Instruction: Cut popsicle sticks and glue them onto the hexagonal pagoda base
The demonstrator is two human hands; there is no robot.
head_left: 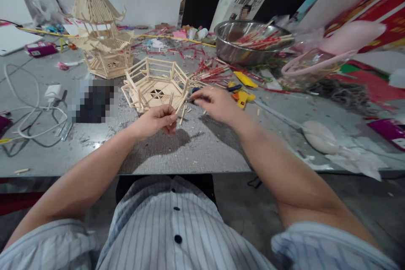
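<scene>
My left hand [161,119] is closed in a pinch on a thin wooden stick [171,99], in front of a hexagonal stick frame [157,86] with railings around its edge. My right hand [212,100] is to the right of that frame, its fingers bent near a dark-handled tool [196,90]; whether it grips the tool is hard to make out. Short cut sticks [182,114] lie between the hands. A yellow glue gun [243,98] rests just beyond my right hand.
A stick pagoda [106,61] stands at the back left. Behind to the right, a steel bowl [226,48] holds red and plain sticks. A white charger [54,93] with looped cable lies left; a pink-rimmed container [300,74] stands right. The table's front edge runs below my hands.
</scene>
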